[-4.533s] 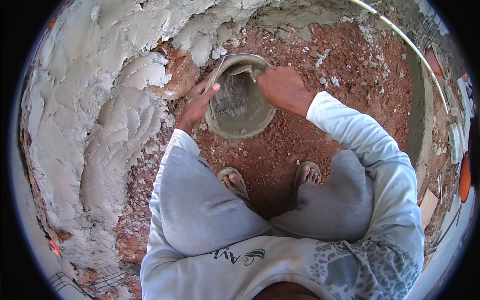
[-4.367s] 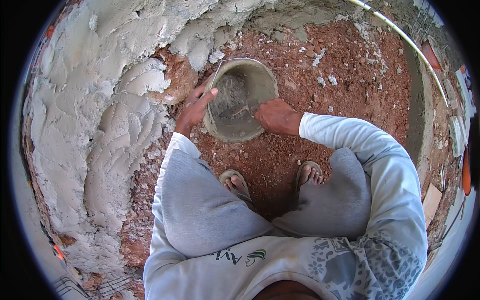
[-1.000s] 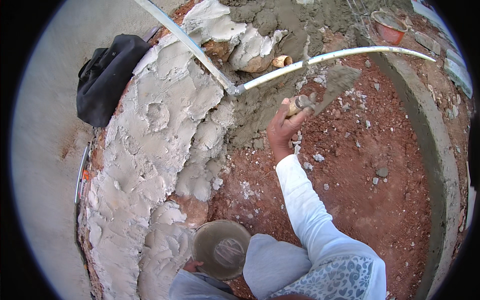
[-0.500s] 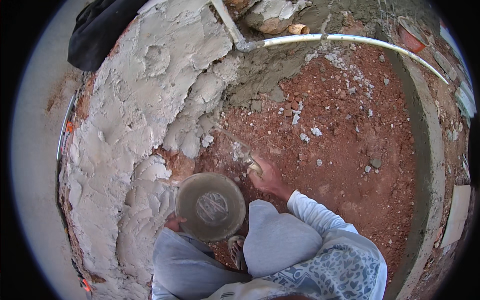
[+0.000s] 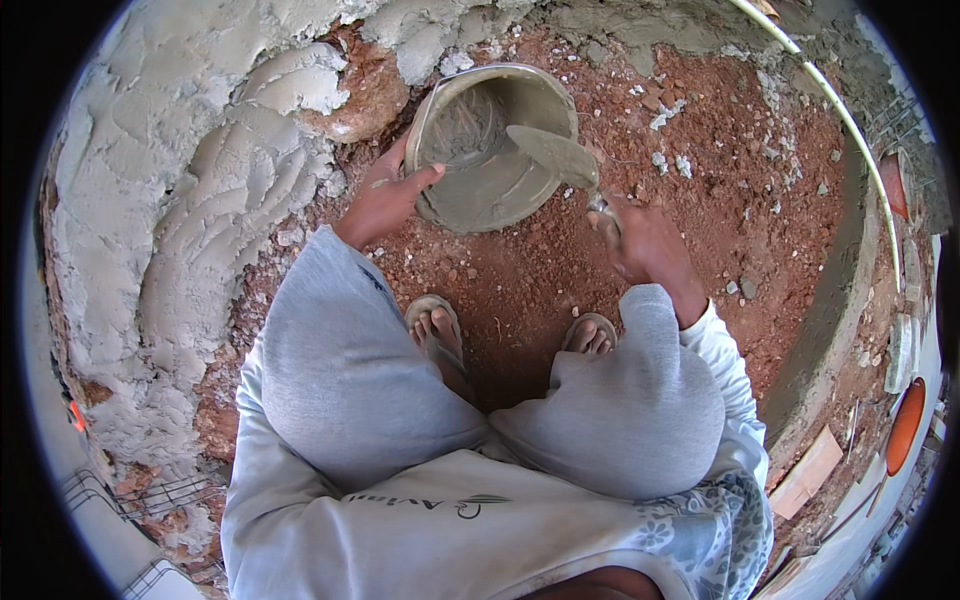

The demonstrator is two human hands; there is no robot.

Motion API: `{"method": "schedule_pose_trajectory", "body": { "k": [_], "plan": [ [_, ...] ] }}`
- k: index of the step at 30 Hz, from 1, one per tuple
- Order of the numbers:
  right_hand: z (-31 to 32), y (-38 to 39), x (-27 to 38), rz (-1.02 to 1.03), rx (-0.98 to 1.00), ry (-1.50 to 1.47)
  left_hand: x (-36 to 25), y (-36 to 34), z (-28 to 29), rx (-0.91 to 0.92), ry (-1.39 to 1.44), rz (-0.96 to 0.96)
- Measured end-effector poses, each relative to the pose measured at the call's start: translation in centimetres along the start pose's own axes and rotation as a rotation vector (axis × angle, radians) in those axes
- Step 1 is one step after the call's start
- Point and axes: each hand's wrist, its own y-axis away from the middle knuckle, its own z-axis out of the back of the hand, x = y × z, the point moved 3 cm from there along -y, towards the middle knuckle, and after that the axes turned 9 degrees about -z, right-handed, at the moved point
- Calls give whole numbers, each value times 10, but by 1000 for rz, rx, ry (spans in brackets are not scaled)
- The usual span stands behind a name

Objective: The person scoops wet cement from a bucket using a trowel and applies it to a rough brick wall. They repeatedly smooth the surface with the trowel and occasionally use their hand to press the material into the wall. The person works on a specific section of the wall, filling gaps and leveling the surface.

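Observation:
Ahead of my feet a mortar-coated bucket is tilted, its mouth facing me, with a wet grey smear of mortar inside. My left hand grips its left rim, thumb over the edge and fingers round the outside. In my right hand is the handle of a trowel. The trowel's grey blade points left across the bucket's right rim, over the opening. Whether the blade touches the inner wall I cannot tell.
Rough wet mortar covers the stonework on the left, around a bare brown rock. Red soil with pebbles lies beneath. A white pipe curves along the far right, near a low cement edge. Wire mesh shows at lower left.
My view has swung lower and to the right. The bucket has gone from upright to tilted. The trowel has come from the soil to the bucket's mouth; my left hand still holds the rim.

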Motion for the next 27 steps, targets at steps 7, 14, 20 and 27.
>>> {"method": "schedule_pose_trajectory", "body": {
  "k": [7,14,20,27],
  "plan": [
    [-52,-22,-27,39,205,189,18,-12,-29,78,41,-37],
    [-95,9,63,-157,815,-866,49,11,-22,31,99,-2],
    [-103,-2,81,-391,1028,-1322,53,22,-7,9,47,151],
    [-102,-67,31,82,109,-661,29,13,-16,14,-71,116]
  ]
}}
